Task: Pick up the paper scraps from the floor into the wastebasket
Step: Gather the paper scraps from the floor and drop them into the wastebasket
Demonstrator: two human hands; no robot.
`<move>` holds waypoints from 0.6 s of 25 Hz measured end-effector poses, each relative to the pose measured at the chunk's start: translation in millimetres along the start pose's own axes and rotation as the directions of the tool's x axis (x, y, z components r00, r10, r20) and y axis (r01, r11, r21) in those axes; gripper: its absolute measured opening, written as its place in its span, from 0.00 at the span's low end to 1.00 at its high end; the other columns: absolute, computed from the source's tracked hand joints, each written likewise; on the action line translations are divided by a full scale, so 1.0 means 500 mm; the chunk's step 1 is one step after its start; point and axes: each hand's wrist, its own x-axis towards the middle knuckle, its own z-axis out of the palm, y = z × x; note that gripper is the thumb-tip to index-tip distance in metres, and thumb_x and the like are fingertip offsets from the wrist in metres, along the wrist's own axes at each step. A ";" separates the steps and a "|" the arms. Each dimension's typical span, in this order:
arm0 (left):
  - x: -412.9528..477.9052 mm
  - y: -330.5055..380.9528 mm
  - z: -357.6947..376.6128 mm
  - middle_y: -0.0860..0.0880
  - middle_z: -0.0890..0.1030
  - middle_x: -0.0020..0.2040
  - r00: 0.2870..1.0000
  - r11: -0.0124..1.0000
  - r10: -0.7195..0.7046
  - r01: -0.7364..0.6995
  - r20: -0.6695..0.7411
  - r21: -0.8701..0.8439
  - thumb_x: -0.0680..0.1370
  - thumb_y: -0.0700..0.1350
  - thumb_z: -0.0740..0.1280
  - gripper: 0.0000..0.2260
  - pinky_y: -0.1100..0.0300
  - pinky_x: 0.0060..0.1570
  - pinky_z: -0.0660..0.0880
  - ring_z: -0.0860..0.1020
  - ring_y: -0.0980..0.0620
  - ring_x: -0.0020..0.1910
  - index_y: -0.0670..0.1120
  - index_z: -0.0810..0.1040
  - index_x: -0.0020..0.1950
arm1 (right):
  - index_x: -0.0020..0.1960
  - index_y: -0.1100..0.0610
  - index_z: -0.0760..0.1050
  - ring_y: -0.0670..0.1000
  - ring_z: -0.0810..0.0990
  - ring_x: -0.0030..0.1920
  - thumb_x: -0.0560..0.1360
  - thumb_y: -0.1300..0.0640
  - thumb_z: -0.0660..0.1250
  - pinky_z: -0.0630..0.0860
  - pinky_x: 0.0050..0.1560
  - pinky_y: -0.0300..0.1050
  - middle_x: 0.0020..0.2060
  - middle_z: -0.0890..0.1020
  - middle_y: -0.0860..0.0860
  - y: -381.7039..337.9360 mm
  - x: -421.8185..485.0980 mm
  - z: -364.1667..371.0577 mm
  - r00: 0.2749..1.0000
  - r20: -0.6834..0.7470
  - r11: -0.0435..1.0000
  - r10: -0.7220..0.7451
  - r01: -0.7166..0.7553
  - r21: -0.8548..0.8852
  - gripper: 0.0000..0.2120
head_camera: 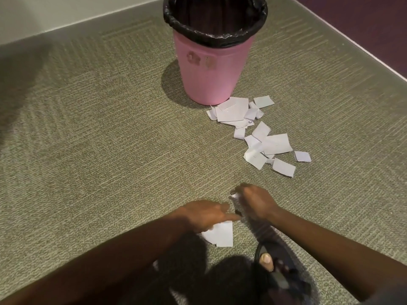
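Observation:
A pink wastebasket [209,71] with a black liner stands on the carpet at the top centre. Several white paper scraps [235,112] lie against its base, and more scraps [271,146] trail toward me on the right. My left hand [204,213] rests low on the floor, fingers pressed on a white scrap [222,235]. Just to its right, my right hand [257,202] is curled around a small white scrap [235,196] that peeks out by the fingers.
Grey-green carpet [99,139] covers the floor. A white wall meets it at the top left, and a dark purple wall [363,18] runs along the top right. My foot in a dark sandal [271,260] is below my right hand.

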 end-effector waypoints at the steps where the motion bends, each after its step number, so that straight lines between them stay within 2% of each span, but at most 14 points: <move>1: 0.013 0.007 0.000 0.44 0.70 0.65 0.999 0.995 0.031 -0.034 0.028 0.090 0.79 0.56 0.55 0.22 0.48 0.51 0.74 0.77 0.43 0.52 0.55 0.64 0.73 | 0.61 0.54 0.78 0.53 0.81 0.49 0.74 0.62 0.67 0.70 0.41 0.39 0.53 0.81 0.51 0.004 0.000 -0.001 1.000 0.001 1.000 0.010 -0.010 0.013 0.16; 3: 0.035 0.009 0.017 0.43 0.67 0.66 0.994 0.977 0.020 -0.043 0.109 0.210 0.81 0.48 0.58 0.19 0.50 0.46 0.73 0.75 0.41 0.55 0.55 0.63 0.72 | 0.57 0.55 0.78 0.52 0.80 0.46 0.74 0.63 0.65 0.66 0.39 0.39 0.50 0.81 0.50 0.008 -0.003 -0.005 1.000 0.001 0.999 0.028 -0.028 0.036 0.13; 5: 0.050 0.014 0.028 0.43 0.69 0.65 0.990 0.947 0.047 -0.087 0.134 0.309 0.81 0.52 0.58 0.17 0.49 0.48 0.73 0.75 0.41 0.58 0.53 0.64 0.69 | 0.52 0.55 0.78 0.49 0.76 0.43 0.74 0.64 0.65 0.65 0.39 0.39 0.47 0.79 0.48 0.013 -0.006 -0.014 0.999 -0.009 0.998 0.050 -0.049 0.042 0.10; 7: 0.062 0.017 0.033 0.44 0.74 0.61 0.989 0.927 0.111 -0.138 0.096 0.350 0.79 0.59 0.55 0.17 0.51 0.48 0.71 0.78 0.44 0.53 0.53 0.64 0.65 | 0.49 0.57 0.77 0.50 0.75 0.45 0.73 0.64 0.66 0.67 0.41 0.41 0.45 0.78 0.48 0.026 -0.007 -0.026 0.992 -0.064 0.992 0.104 -0.099 0.078 0.06; 10: 0.065 0.008 0.049 0.49 0.76 0.55 0.994 0.956 0.105 -0.097 -0.013 0.275 0.77 0.60 0.55 0.14 0.52 0.44 0.72 0.80 0.52 0.41 0.55 0.64 0.59 | 0.45 0.59 0.79 0.54 0.77 0.49 0.72 0.64 0.69 0.72 0.46 0.44 0.47 0.80 0.52 0.065 0.005 -0.041 0.950 -0.221 0.975 0.221 -0.210 0.073 0.03; 11: 0.063 -0.001 0.054 0.49 0.76 0.54 0.998 0.971 0.050 -0.040 -0.034 0.234 0.77 0.57 0.58 0.12 0.51 0.44 0.74 0.79 0.52 0.41 0.55 0.66 0.58 | 0.44 0.59 0.79 0.55 0.77 0.49 0.72 0.62 0.70 0.73 0.47 0.45 0.48 0.80 0.53 0.088 0.014 -0.045 0.925 -0.260 0.961 0.276 -0.268 0.068 0.01; 13: 0.052 -0.014 0.055 0.47 0.75 0.54 0.998 0.995 -0.058 0.061 -0.035 0.075 0.76 0.46 0.65 0.09 0.51 0.45 0.74 0.78 0.49 0.48 0.50 0.73 0.55 | 0.43 0.58 0.79 0.56 0.77 0.53 0.73 0.59 0.70 0.77 0.53 0.50 0.55 0.78 0.56 0.149 0.034 -0.050 0.866 -0.297 0.914 0.403 -0.395 0.090 0.02; 15: 0.036 -0.030 0.039 0.45 0.76 0.54 0.993 0.993 -0.113 0.111 -0.044 -0.029 0.76 0.42 0.67 0.09 0.55 0.45 0.70 0.75 0.47 0.52 0.44 0.77 0.55 | 0.47 0.57 0.80 0.58 0.75 0.60 0.73 0.57 0.70 0.76 0.58 0.55 0.61 0.75 0.58 0.209 0.046 -0.055 0.845 -0.267 0.884 0.463 -0.462 0.069 0.05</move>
